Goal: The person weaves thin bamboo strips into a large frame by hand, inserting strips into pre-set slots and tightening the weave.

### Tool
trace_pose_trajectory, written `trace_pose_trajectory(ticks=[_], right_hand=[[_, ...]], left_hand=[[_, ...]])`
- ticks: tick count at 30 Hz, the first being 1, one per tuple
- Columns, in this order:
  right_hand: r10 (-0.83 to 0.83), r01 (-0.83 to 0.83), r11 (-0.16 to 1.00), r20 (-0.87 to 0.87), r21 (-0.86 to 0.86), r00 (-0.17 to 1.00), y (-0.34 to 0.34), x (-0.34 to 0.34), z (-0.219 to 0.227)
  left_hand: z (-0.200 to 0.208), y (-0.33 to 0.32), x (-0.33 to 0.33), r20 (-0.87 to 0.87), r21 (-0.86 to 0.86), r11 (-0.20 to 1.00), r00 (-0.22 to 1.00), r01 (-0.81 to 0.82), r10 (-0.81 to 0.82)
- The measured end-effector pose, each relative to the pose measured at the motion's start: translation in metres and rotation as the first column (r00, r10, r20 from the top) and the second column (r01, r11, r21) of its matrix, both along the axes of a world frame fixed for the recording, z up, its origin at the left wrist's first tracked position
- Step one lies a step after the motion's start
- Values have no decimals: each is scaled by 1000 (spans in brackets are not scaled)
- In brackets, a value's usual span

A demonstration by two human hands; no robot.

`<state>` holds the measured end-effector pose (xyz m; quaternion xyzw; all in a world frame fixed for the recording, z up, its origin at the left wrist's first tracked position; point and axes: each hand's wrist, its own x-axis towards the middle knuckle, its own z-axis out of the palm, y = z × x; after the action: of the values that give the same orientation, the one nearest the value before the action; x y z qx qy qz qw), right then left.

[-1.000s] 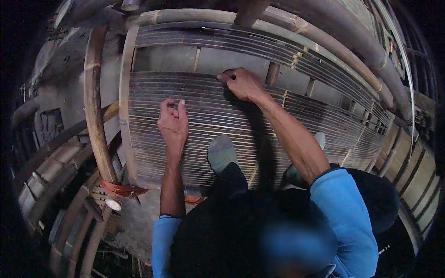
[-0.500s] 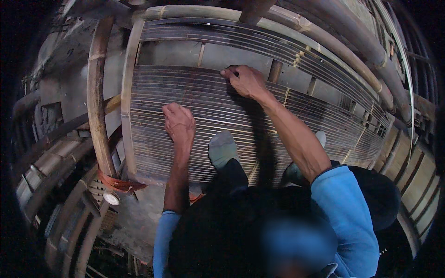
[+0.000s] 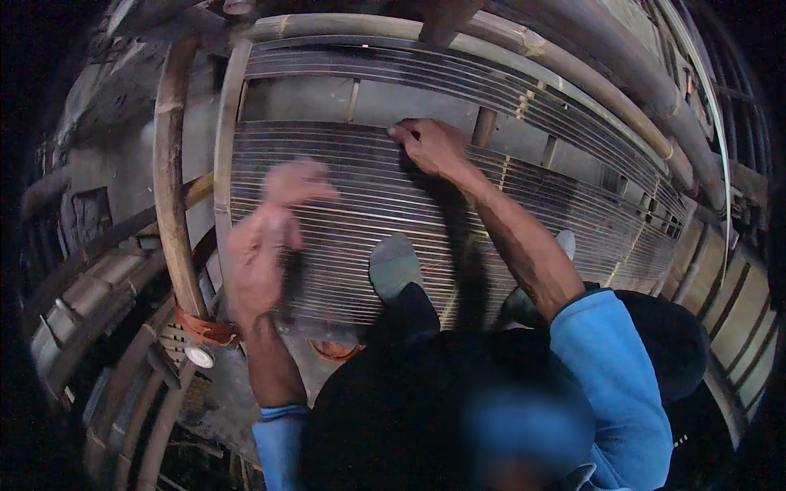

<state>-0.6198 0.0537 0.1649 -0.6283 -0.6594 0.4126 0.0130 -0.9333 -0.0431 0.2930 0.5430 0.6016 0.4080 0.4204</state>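
Note:
A wide panel of thin parallel strips (image 3: 352,176) spreads below me, with lighter ties (image 3: 505,173) crossing it. At the far edge of its close-set part, my right hand (image 3: 434,149) is closed in a pinch. What lies between its fingertips is too small to make out. Over the panel's left side hangs my left hand (image 3: 266,221), smeared by motion. Its fingers and thumb stand apart, and I see nothing held in it. A grey-green covered foot (image 3: 395,266) rests on the strips between my arms.
Bamboo poles (image 3: 344,26) frame the far side, and an upright pole (image 3: 170,164) stands at the left. Orange-brown cloth (image 3: 205,330) wraps its lower end, above a round white object (image 3: 199,357). Slatted boards (image 3: 725,303) lie at the right.
My left hand has moved left and toward me, its fingers spreading from a closed shape. My right hand stays at the same edge of the strips.

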Motion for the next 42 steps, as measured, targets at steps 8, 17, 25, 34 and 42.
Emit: trace_pose_trajectory(ticks=[8,17,25,34,42], right_hand=[[-49,104,975,-268,196,962,-5,23,-3],[-577,545,714,-70,441,813,-53,212,39],[-539,522,838,396,161,743,-111,187,60],[-765,776,595,-443,-209,467,-115,182,35],[-451,648,760,-671,57,588,-98,227,95]], left_hand=[[-61,39,-69,558,-393,882,695,-260,454],[-35,70,-5,-754,183,981,631,-63,182],[-43,110,197,-747,435,856,643,278,171],[-75,6,337,151,-240,740,778,628,-610],[23,67,299,248,-379,773,861,509,-445]])
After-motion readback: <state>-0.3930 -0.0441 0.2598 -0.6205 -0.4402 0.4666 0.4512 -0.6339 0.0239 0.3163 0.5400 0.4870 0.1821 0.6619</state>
